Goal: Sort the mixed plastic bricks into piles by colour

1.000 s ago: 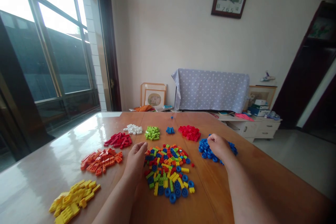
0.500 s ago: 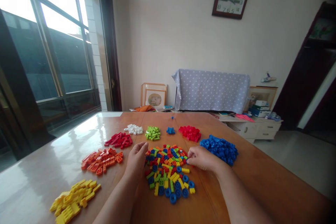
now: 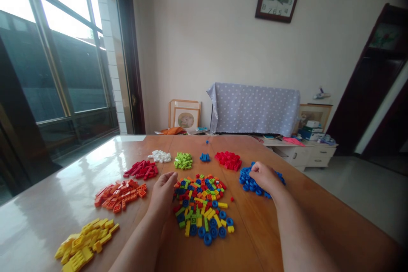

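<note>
A mixed pile of toy building bricks and blue wheel-like rings [image 3: 208, 212] lies in the middle of the table. At its left edge is my left hand [image 3: 163, 189], thumb and fingers pinched together; what they hold, if anything, is hidden. My right hand [image 3: 265, 175] is over the heap of blue ring pieces [image 3: 250, 182] on the right. Its fingers are curled closed, and I cannot make out anything inside them. A small red brick [image 3: 232, 199] lies alone just right of the mixed pile.
Sorted heaps stand around: yellow bricks [image 3: 85, 242], orange bricks [image 3: 121, 195], dark red bricks [image 3: 142, 170], white bricks [image 3: 160, 156], lime bricks [image 3: 183, 160], a few blue pieces [image 3: 205, 157] and red bricks [image 3: 228, 160]. One tiny blue piece [image 3: 207, 142] lies near the far edge.
My right hand has moved right, from the mixed pile to over the blue heap. The lone red brick now shows beside the pile. My left hand stays at the pile's left edge.
</note>
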Demonstrator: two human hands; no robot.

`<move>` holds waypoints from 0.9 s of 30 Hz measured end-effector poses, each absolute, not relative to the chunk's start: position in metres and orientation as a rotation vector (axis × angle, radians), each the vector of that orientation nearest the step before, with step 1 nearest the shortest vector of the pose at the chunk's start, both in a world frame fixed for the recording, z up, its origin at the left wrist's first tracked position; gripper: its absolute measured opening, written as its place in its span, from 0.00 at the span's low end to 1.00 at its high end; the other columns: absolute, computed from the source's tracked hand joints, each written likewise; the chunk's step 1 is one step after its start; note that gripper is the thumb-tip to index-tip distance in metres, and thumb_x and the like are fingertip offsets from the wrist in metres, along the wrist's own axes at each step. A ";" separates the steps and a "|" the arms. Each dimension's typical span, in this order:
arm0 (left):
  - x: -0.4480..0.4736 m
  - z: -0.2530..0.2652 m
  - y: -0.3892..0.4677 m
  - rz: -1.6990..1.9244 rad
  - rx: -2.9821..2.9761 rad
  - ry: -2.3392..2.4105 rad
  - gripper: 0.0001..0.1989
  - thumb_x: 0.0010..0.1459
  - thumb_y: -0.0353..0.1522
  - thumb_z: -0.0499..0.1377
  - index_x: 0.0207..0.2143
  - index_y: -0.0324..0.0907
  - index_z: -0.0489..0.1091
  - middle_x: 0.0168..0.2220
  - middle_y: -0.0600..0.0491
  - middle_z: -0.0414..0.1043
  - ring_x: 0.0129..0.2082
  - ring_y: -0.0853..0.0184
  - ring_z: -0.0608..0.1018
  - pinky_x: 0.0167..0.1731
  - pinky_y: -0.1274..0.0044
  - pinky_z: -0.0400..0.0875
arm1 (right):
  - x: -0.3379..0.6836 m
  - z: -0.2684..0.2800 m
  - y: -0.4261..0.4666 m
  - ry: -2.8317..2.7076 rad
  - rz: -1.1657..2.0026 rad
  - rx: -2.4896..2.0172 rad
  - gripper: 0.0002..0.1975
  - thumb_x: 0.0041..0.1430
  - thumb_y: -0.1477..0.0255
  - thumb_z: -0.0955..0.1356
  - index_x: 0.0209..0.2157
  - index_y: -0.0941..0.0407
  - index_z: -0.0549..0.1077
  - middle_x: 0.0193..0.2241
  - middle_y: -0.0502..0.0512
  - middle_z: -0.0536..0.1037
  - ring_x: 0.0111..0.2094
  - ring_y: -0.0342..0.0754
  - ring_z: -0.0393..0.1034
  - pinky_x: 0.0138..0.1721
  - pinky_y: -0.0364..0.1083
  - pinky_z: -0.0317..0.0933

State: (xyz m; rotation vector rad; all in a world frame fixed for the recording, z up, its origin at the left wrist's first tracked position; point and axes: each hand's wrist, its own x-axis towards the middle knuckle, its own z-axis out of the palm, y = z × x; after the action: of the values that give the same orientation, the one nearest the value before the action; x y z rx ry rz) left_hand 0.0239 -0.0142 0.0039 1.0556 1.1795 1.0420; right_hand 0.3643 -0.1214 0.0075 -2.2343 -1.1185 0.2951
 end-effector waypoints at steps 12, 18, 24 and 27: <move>0.024 0.010 -0.019 1.049 1.055 1.204 0.25 0.54 0.47 0.62 0.50 0.43 0.71 0.51 0.42 0.73 0.42 0.58 0.77 0.23 0.78 0.69 | 0.359 0.009 -0.119 -0.972 0.420 -2.276 0.07 0.59 0.65 0.64 0.39 0.50 0.69 0.19 0.51 0.78 0.16 0.46 0.66 0.20 0.43 0.51; 0.025 0.012 -0.020 1.058 1.050 1.212 0.23 0.55 0.45 0.62 0.49 0.43 0.71 0.46 0.43 0.75 0.34 0.61 0.78 0.21 0.77 0.68 | 0.347 0.000 -0.105 -1.255 0.196 -2.083 0.09 0.58 0.70 0.63 0.36 0.53 0.74 0.26 0.52 0.79 0.25 0.46 0.70 0.25 0.42 0.55; 0.025 0.009 -0.019 1.051 1.051 1.194 0.21 0.56 0.45 0.61 0.48 0.45 0.70 0.45 0.45 0.75 0.32 0.63 0.78 0.19 0.78 0.68 | 0.309 -0.010 -0.088 -1.621 0.211 -1.868 0.11 0.56 0.73 0.64 0.37 0.55 0.79 0.36 0.53 0.81 0.37 0.47 0.72 0.39 0.43 0.62; 0.026 0.009 -0.019 1.057 1.046 1.187 0.20 0.56 0.45 0.61 0.47 0.45 0.71 0.44 0.46 0.75 0.30 0.64 0.77 0.19 0.78 0.68 | 0.298 -0.015 -0.086 -1.742 0.310 -1.859 0.16 0.57 0.73 0.65 0.44 0.53 0.80 0.41 0.55 0.81 0.41 0.49 0.72 0.43 0.44 0.62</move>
State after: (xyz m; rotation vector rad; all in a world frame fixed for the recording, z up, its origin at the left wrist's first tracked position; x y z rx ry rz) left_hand 0.0256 -0.0193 0.0085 1.0460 1.1867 1.0574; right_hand 0.2979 -0.0859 -0.0151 -1.8589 -1.7416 0.3097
